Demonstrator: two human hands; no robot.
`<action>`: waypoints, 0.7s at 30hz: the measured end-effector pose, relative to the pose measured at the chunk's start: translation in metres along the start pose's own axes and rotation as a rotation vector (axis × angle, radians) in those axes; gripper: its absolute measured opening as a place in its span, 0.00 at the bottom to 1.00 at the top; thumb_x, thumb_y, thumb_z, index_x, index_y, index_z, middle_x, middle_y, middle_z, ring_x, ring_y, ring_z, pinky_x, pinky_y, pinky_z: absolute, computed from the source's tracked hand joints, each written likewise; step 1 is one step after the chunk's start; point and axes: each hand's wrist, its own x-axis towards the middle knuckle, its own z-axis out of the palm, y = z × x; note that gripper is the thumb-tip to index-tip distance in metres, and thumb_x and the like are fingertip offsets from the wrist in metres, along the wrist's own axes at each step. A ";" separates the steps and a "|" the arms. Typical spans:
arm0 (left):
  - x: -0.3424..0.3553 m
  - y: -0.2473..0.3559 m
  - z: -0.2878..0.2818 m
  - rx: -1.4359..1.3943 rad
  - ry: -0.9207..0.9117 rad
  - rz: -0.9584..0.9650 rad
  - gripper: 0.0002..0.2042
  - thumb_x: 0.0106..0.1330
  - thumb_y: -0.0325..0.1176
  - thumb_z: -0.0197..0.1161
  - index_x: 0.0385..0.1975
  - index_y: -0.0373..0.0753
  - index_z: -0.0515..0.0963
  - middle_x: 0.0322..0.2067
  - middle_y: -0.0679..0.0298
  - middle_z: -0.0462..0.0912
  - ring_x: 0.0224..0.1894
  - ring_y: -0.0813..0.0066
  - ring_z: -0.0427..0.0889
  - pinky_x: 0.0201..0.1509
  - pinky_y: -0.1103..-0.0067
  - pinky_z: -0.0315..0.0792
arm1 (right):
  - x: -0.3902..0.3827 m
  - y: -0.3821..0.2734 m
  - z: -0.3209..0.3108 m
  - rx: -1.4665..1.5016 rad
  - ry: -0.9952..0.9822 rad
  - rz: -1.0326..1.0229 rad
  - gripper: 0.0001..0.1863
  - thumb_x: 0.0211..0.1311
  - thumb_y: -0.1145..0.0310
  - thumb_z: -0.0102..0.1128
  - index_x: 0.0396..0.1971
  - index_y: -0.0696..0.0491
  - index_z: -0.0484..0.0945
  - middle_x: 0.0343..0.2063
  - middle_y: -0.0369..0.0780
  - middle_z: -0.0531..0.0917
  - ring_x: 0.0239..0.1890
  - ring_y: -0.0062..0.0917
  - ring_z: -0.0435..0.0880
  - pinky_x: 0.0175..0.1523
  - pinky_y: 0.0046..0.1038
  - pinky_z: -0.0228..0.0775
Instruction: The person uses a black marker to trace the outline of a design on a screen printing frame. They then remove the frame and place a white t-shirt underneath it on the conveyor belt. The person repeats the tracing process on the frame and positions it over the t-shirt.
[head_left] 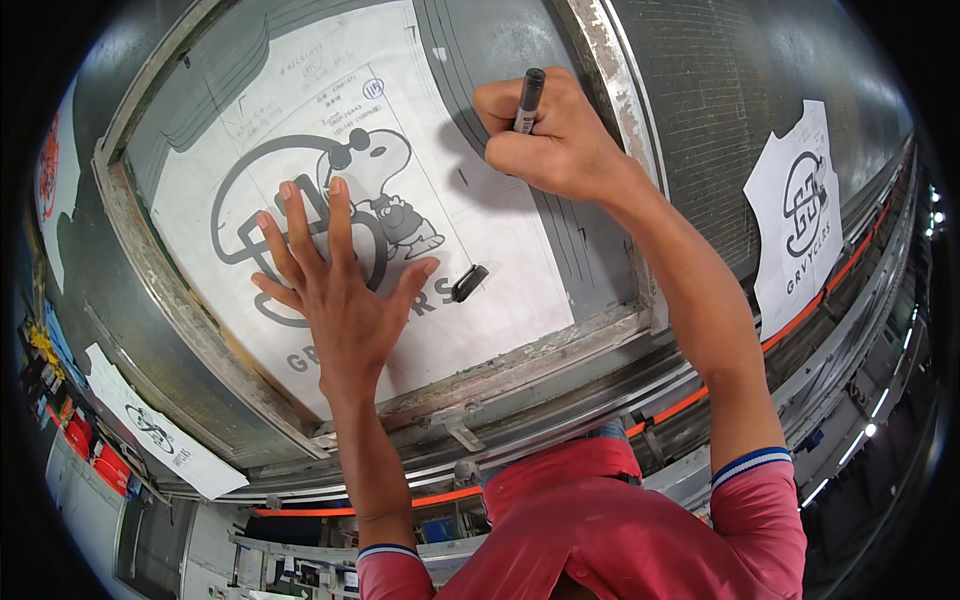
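Note:
My left hand (338, 265) lies flat with its fingers spread on a large white paper pattern (520, 290), covering part of a printed cartoon dog and lettering. In my right hand (555, 135) is a dark marker pen (530, 100), gripped in closed fingers over the paper's upper right side. Its tip is hidden beneath the hand, so I cannot tell whether it touches the sheet. A black pen cap (469, 283) rests on the paper, to the right of my left thumb. Around the paper runs a worn metal screen frame (480, 375).
Another printed paper pattern (797, 215) lies on the dark table (690, 150) at the right. A further printed sheet (160, 430) sits at the lower left. An orange strip (690, 400) follows the table's near edge. Red objects (105, 465) stand at the far left.

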 end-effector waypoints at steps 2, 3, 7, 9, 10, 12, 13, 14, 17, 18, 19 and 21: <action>0.000 0.000 0.000 -0.005 0.002 0.000 0.54 0.48 0.66 0.77 0.78 0.60 0.59 0.81 0.61 0.44 0.82 0.42 0.36 0.73 0.29 0.32 | 0.001 -0.001 -0.001 0.006 -0.018 0.012 0.15 0.41 0.73 0.54 0.14 0.53 0.53 0.13 0.33 0.52 0.18 0.19 0.51 0.24 0.31 0.41; 0.000 0.000 0.000 -0.004 0.001 -0.001 0.54 0.48 0.66 0.77 0.78 0.60 0.59 0.81 0.61 0.44 0.82 0.42 0.36 0.72 0.28 0.32 | 0.001 -0.002 -0.001 0.008 -0.027 0.018 0.16 0.41 0.73 0.54 0.15 0.53 0.53 0.13 0.33 0.51 0.18 0.19 0.50 0.24 0.31 0.41; 0.000 0.000 0.000 -0.006 0.002 0.001 0.54 0.48 0.66 0.77 0.78 0.60 0.59 0.81 0.61 0.44 0.82 0.42 0.36 0.72 0.28 0.32 | 0.000 0.000 -0.001 -0.005 -0.039 0.013 0.16 0.41 0.72 0.53 0.15 0.53 0.52 0.14 0.34 0.50 0.18 0.20 0.49 0.24 0.32 0.41; 0.000 0.000 0.000 -0.006 0.002 0.001 0.54 0.48 0.67 0.77 0.78 0.60 0.59 0.81 0.61 0.44 0.82 0.42 0.36 0.72 0.28 0.32 | 0.001 -0.002 -0.001 0.003 -0.045 0.044 0.16 0.41 0.72 0.53 0.15 0.53 0.52 0.14 0.34 0.50 0.18 0.21 0.49 0.24 0.32 0.41; 0.000 0.000 0.000 -0.004 0.001 -0.001 0.54 0.48 0.67 0.77 0.78 0.61 0.58 0.81 0.61 0.44 0.82 0.42 0.37 0.72 0.28 0.32 | 0.001 -0.002 -0.001 -0.001 -0.052 0.038 0.16 0.41 0.72 0.53 0.15 0.53 0.52 0.14 0.34 0.50 0.18 0.21 0.48 0.24 0.32 0.41; 0.000 0.000 0.001 -0.013 0.009 -0.002 0.54 0.48 0.69 0.76 0.77 0.61 0.60 0.81 0.61 0.45 0.82 0.42 0.36 0.72 0.28 0.31 | 0.002 -0.003 -0.002 -0.011 -0.066 0.023 0.16 0.41 0.72 0.53 0.16 0.53 0.52 0.14 0.34 0.50 0.19 0.21 0.48 0.24 0.33 0.40; 0.000 -0.001 0.002 -0.024 0.019 -0.001 0.55 0.47 0.71 0.75 0.77 0.60 0.61 0.81 0.60 0.46 0.82 0.42 0.36 0.71 0.28 0.30 | 0.002 -0.002 -0.003 -0.022 -0.073 0.013 0.16 0.41 0.71 0.53 0.16 0.53 0.52 0.14 0.34 0.50 0.18 0.21 0.48 0.24 0.33 0.40; 0.000 -0.003 0.004 -0.035 0.028 0.001 0.55 0.46 0.73 0.74 0.76 0.60 0.63 0.81 0.60 0.46 0.82 0.42 0.35 0.71 0.28 0.28 | 0.003 -0.001 -0.003 -0.032 -0.080 0.003 0.16 0.40 0.71 0.53 0.15 0.53 0.52 0.14 0.34 0.50 0.18 0.21 0.48 0.24 0.33 0.40; 0.000 -0.004 0.006 -0.031 0.034 0.010 0.55 0.45 0.73 0.75 0.76 0.60 0.63 0.81 0.60 0.46 0.82 0.42 0.36 0.71 0.27 0.29 | 0.002 0.001 -0.004 -0.062 -0.094 -0.010 0.16 0.40 0.71 0.53 0.15 0.53 0.52 0.14 0.34 0.50 0.18 0.20 0.48 0.23 0.33 0.41; 0.000 -0.004 0.005 -0.022 0.027 0.010 0.55 0.46 0.70 0.76 0.77 0.61 0.61 0.81 0.61 0.46 0.82 0.43 0.36 0.71 0.28 0.30 | 0.002 0.002 -0.004 -0.071 -0.098 -0.012 0.16 0.41 0.71 0.53 0.15 0.53 0.52 0.14 0.34 0.50 0.18 0.20 0.48 0.23 0.33 0.41; 0.000 -0.003 0.004 -0.013 0.020 0.010 0.55 0.47 0.68 0.77 0.77 0.61 0.59 0.81 0.62 0.45 0.82 0.43 0.36 0.72 0.28 0.32 | 0.002 0.001 -0.005 -0.057 -0.096 0.009 0.16 0.40 0.71 0.53 0.15 0.53 0.52 0.14 0.34 0.50 0.18 0.21 0.49 0.23 0.33 0.41; 0.000 0.000 0.001 -0.004 0.004 0.000 0.55 0.48 0.65 0.78 0.78 0.62 0.58 0.81 0.63 0.44 0.82 0.44 0.37 0.72 0.28 0.33 | 0.001 -0.003 -0.006 -0.029 -0.092 0.050 0.15 0.40 0.71 0.53 0.15 0.53 0.53 0.14 0.34 0.51 0.18 0.22 0.49 0.23 0.32 0.42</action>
